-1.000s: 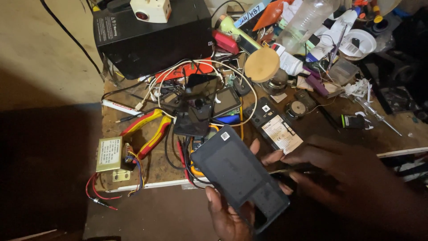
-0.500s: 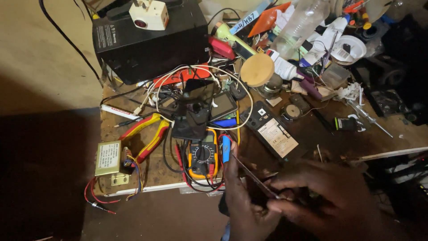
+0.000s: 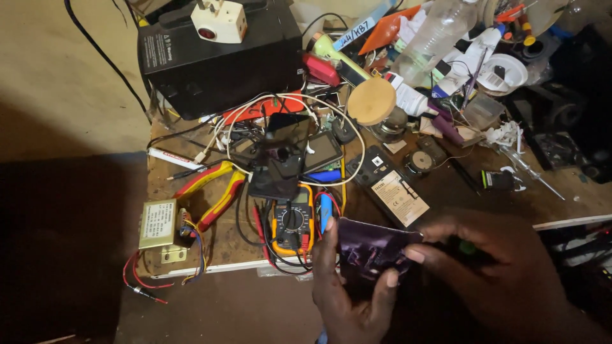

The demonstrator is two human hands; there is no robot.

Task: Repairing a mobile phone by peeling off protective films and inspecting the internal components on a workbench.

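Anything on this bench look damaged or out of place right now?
Yes. A phone lies with its back cover off and battery showing. The transformer sits at the bench edge, its red wires hanging over it. White cables tangle across stacked phones.

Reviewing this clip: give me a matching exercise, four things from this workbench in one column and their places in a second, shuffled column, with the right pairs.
Things:
1. multimeter
2. pliers
3. plug adapter
4. wooden disc

Places:
A. on top of the black box
B. on a jar, below the plastic bottle
C. right of the transformer, red and yellow handles
D. by the front table edge, just left of the left hand

Pairs: 1-D, 2-C, 3-A, 4-B
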